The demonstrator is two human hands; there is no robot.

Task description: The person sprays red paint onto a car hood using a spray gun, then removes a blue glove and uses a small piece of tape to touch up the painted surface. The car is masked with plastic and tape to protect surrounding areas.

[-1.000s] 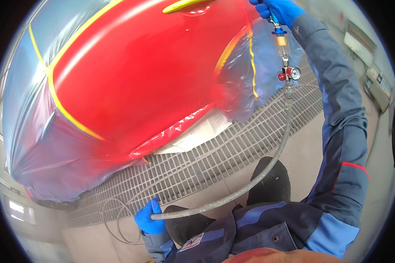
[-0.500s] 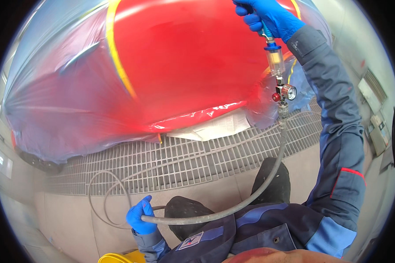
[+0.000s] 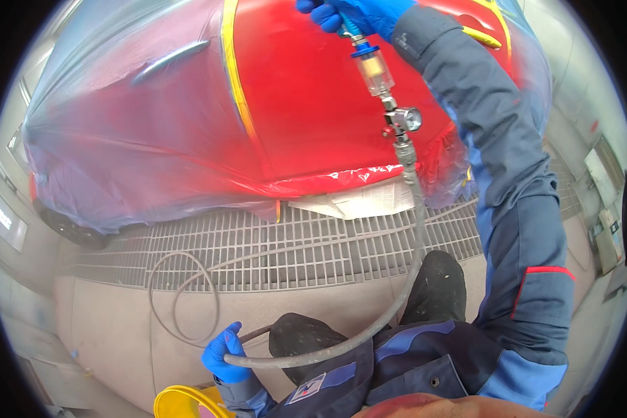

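At the top edge my right hand (image 3: pixel 366 15), in a blue glove, is closed round the handle of a spray gun, mostly cut off by the picture's edge. Below that hand hang a clear air filter (image 3: pixel 375 72) with a blue collar and a pressure gauge (image 3: pixel 410 118) with a red knob beside it. A grey air hose (image 3: pixel 313 359) runs from them in a bow past my knees. My left hand (image 3: pixel 224 355), also gloved in blue, grips this hose low at the left. Ahead is a glossy red car panel (image 3: pixel 313 104), bordered by yellow tape (image 3: pixel 234 70).
Bluish masking film (image 3: pixel 111 160) covers the car on both sides of the panel. White paper (image 3: pixel 359 200) hangs at its lower edge, above a metal floor grating (image 3: pixel 327 240). Looped hose (image 3: pixel 153 303) lies on floor and grating. A yellow bucket (image 3: pixel 174 400) stands close by my left forearm.
My right hand has moved left with the spray gun, filter and gauge. The view has shifted, showing more of the car's right side. My left hand still holds the hose.
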